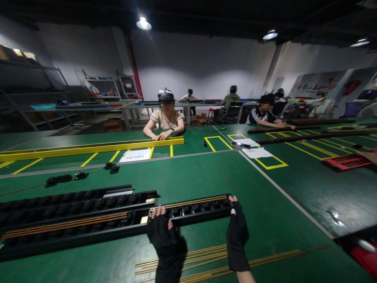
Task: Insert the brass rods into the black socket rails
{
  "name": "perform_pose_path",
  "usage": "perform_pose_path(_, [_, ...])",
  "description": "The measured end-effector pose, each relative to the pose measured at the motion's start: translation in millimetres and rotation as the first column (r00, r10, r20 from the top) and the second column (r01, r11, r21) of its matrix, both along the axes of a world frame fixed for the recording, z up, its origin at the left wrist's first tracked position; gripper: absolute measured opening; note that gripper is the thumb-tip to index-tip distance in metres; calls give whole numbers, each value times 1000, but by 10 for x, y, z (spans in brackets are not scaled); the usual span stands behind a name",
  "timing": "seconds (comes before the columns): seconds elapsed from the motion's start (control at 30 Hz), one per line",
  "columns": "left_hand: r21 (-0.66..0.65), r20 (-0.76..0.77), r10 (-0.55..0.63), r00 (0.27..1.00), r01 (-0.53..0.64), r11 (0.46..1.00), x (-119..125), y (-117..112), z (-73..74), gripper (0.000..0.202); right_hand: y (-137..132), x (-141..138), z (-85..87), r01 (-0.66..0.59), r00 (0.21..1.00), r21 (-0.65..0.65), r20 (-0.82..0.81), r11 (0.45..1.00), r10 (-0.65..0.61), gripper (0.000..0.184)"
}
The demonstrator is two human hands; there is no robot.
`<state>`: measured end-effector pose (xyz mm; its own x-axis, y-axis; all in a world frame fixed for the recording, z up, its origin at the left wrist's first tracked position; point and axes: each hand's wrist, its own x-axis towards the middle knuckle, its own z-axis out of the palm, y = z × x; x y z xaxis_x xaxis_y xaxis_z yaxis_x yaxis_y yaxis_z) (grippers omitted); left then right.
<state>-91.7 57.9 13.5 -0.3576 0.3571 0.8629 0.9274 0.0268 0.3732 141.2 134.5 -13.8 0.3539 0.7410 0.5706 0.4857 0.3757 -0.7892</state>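
Note:
A black channel rail point(200, 212) lies on the green table in front of me, with small fittings inside and thin brass rods point(194, 201) along its far edge. My left hand point(161, 230), in a black fingerless glove, grips the rail near its left end, fingers over the top and thumb on the near side. At the right end, my right hand point(238, 230), gloved alike, has its fingers and thumb closed around the rail's corner beside the rod ends. Whether either hand also pinches a rod is hidden.
Longer black rails point(73, 236) with copper-coloured rods point(67, 225) lie to the left. Loose brass rods point(206, 261) are spread near me. Beyond are a rod with black fittings point(63, 179), a yellow rail point(118, 147), paper sheets point(135, 155) and a seated person point(166, 116).

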Motion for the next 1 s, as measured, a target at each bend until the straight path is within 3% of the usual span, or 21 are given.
perform_pose_path(0.13, [-149,-41,-11,999,5,989,397,161,4,55,6,-15,14,13,1000,1,27,1000,-13,53])
perform_pose_path(0.23, [-175,-51,-10,999,1,985,502,273,-76,57,19,-21,8,41,996,54,82,998,-45,52])
perform_pose_path(0.47, [-156,-42,-9,999,2,988,465,323,-116,48,9,-107,14,42,899,251,414,967,-146,48])
perform_pose_path(0.57, [-151,-56,-13,998,4,988,455,317,-102,45,-9,-340,95,-35,826,285,548,958,-133,50])
perform_pose_path(0.67, [-144,-81,-17,997,5,990,419,334,-134,45,3,-689,206,-182,758,261,652,948,-34,50])
perform_pose_path(0.8, [-74,-151,23,988,-34,997,328,387,-203,41,82,-1027,227,-318,718,260,694,912,52,46])
perform_pose_path(0.9, [-26,-231,29,972,-36,999,286,418,-206,37,142,-1067,137,-350,701,285,711,893,48,45])
perform_pose_path(1.0, [1,-212,41,976,-41,999,301,431,-161,35,165,-1035,79,-343,709,296,704,892,39,46])
